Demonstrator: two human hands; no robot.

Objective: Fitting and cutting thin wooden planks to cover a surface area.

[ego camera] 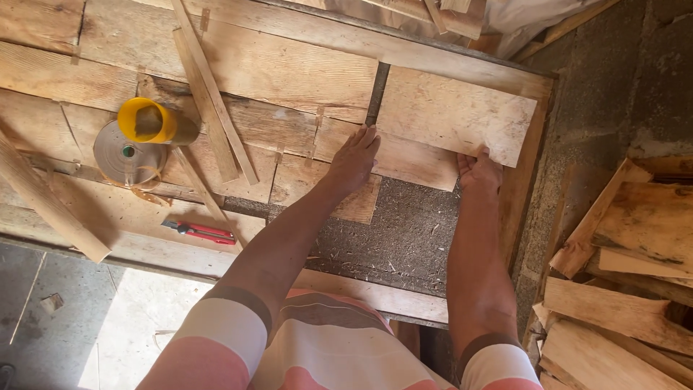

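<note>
Right grip (478, 172) pinches the board's (455, 115) lower edge — left hand (354, 160) (fingers spread) lies flat beside it.

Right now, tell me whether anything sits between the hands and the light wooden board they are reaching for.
Nothing visible does. The left hand lies flat at the wooden board's lower left corner, and the right hand touches its lower edge. The yellow cup, tape roll and red cutter lie far left.

Sunlit concrete floor (144, 318), block wall (613, 108)
</note>
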